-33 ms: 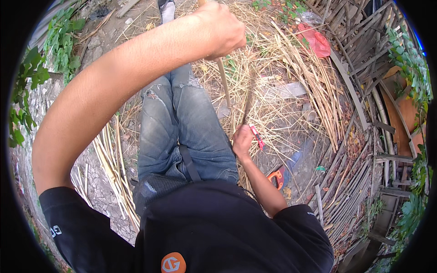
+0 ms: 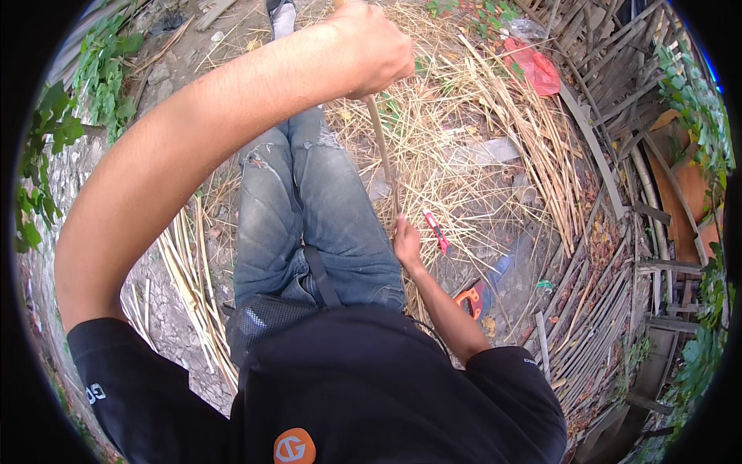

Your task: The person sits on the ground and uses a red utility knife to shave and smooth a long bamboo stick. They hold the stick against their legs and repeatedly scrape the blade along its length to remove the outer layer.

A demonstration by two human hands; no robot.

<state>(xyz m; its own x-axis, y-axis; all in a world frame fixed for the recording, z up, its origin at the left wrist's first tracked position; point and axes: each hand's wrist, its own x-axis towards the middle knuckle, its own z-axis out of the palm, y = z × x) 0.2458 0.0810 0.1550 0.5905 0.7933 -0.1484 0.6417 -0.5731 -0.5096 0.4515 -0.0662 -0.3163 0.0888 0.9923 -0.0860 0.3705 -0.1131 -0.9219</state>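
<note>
My left hand (image 2: 375,52) is raised at the top, its fist closed round a slender wooden stick (image 2: 379,131) that slants down toward my right hand. Beside my right thigh, my right hand (image 2: 407,246) is closed on a knife, whose handle the fingers hide. Its narrow dark blade (image 2: 396,199) lies along the lower end of the stick, nearly edge-on. Whether blade and stick touch I cannot tell. A red utility knife (image 2: 437,232) lies just right of that hand, and a saw with an orange handle (image 2: 468,297) rests by my right forearm.
My legs in jeans (image 2: 325,185) stretch forward on the ground. Thin shavings (image 2: 440,139) cover the soil ahead. Long split strips lie in a bundle (image 2: 541,147) at right and another (image 2: 193,271) at left. Farther right are a red plastic bag (image 2: 535,68), stacked sticks (image 2: 591,309) and a wooden fence.
The knife blade has swung left, from standing apart from the stick to lying along its lower end. My right hand has turned and shifted slightly left; my left hand has barely moved.
</note>
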